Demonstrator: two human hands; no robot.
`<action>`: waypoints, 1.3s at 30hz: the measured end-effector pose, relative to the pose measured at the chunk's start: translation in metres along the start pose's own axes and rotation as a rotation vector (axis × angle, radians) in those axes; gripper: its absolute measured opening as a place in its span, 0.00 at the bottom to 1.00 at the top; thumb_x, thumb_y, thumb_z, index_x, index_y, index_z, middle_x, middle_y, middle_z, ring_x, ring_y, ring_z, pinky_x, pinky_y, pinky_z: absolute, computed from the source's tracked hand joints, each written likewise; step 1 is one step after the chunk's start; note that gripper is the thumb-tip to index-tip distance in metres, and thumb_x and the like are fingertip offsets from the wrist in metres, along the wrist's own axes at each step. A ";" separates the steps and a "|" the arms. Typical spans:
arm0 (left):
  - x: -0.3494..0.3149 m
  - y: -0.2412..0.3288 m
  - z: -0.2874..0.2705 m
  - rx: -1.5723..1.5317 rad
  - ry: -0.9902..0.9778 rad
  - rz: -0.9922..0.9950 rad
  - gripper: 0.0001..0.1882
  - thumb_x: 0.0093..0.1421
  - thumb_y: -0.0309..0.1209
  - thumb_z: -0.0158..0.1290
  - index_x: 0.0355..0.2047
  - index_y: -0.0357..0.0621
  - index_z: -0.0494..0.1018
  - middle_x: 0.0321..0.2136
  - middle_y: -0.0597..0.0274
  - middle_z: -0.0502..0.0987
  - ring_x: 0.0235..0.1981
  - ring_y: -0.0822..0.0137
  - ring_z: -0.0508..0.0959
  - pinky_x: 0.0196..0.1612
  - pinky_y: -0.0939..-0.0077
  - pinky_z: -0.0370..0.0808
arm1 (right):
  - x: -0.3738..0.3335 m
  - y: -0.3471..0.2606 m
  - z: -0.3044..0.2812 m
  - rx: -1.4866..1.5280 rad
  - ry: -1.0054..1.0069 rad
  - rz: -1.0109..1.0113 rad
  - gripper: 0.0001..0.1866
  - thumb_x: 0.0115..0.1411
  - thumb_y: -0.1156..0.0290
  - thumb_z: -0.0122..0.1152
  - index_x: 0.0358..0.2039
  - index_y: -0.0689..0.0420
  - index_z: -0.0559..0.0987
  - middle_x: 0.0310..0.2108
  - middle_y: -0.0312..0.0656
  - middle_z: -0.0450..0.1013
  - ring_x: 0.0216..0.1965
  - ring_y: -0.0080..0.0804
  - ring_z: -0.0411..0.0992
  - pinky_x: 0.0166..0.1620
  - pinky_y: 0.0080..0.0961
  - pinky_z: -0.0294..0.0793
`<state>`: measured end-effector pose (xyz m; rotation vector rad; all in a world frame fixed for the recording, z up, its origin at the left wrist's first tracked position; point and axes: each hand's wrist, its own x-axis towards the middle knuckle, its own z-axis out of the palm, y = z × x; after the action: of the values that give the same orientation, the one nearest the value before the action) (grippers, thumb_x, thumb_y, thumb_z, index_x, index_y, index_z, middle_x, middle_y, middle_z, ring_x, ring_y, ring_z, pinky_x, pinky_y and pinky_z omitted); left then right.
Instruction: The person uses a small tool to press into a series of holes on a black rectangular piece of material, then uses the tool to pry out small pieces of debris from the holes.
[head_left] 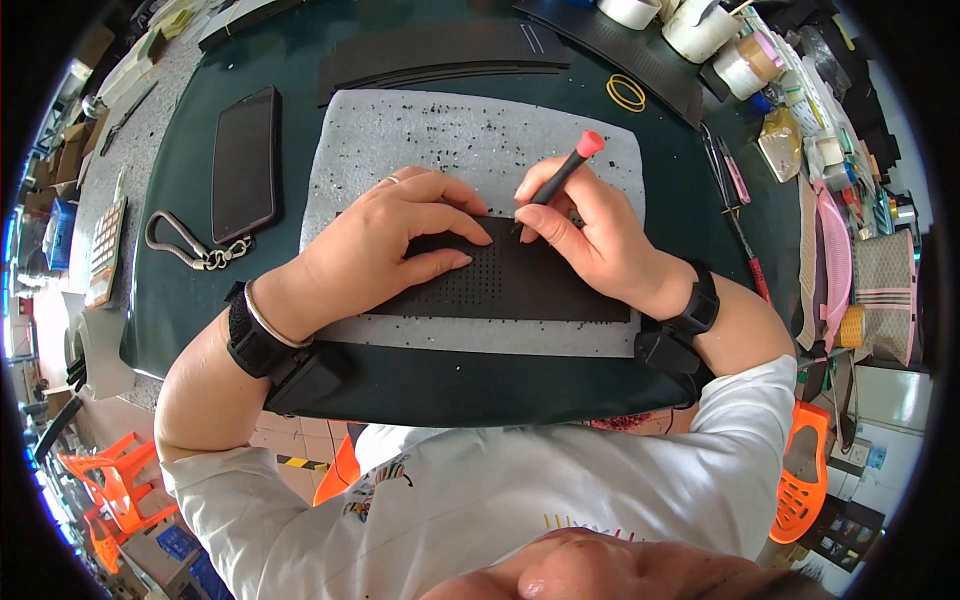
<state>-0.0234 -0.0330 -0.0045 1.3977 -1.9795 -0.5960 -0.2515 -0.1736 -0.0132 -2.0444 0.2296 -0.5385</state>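
Observation:
A black sheet [565, 285] with rows of small punched holes lies on a pale grey foam pad [420, 135]. Small black bits are scattered over the pad. My left hand [400, 230] rests on the sheet's left part, fingers spread and holding nothing. In my right hand [600, 225] is a small screwdriver-like tool [563, 176] with a black handle and a red end cap. It is gripped like a pen, tilted, its tip down at the sheet near the holes. Whether the tip touches the sheet I cannot tell.
Left of the pad lie a dark phone [245, 165] and a strap with a metal clasp [190, 245]. Black sheets [440, 50] are stacked behind it. Yellow rubber bands [626, 93], tape rolls, jars and long-handled tools [735, 210] sit to the right.

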 end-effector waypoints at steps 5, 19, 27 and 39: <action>0.000 -0.003 0.001 -0.002 0.007 0.066 0.11 0.58 0.25 0.64 0.43 0.48 0.84 0.50 0.64 0.81 0.54 0.55 0.76 0.60 0.59 0.73 | 0.001 0.003 -0.001 -0.113 -0.043 0.002 0.07 0.71 0.73 0.61 0.45 0.61 0.75 0.38 0.38 0.75 0.33 0.23 0.78 0.38 0.20 0.76; -0.002 -0.003 0.002 -0.021 0.014 0.048 0.11 0.57 0.24 0.64 0.42 0.48 0.84 0.49 0.66 0.82 0.57 0.55 0.75 0.61 0.59 0.72 | 0.007 0.003 0.000 -0.164 -0.052 -0.177 0.07 0.69 0.74 0.65 0.42 0.60 0.76 0.36 0.37 0.75 0.30 0.22 0.72 0.35 0.19 0.72; -0.003 -0.004 -0.001 0.076 0.008 0.052 0.14 0.57 0.26 0.66 0.45 0.49 0.83 0.57 0.63 0.78 0.59 0.55 0.74 0.64 0.56 0.69 | 0.003 0.000 0.003 -0.042 -0.023 -0.048 0.06 0.69 0.74 0.65 0.42 0.60 0.76 0.36 0.37 0.75 0.30 0.23 0.71 0.35 0.21 0.71; -0.006 -0.004 0.000 0.287 -0.043 0.064 0.25 0.60 0.45 0.65 0.57 0.56 0.79 0.69 0.55 0.66 0.74 0.46 0.58 0.76 0.44 0.51 | 0.007 0.003 0.003 -0.153 -0.039 -0.189 0.06 0.68 0.74 0.64 0.42 0.59 0.76 0.37 0.38 0.75 0.31 0.23 0.72 0.35 0.21 0.72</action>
<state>-0.0191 -0.0288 -0.0089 1.4908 -2.2020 -0.3243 -0.2437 -0.1751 -0.0153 -2.2371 0.0553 -0.6115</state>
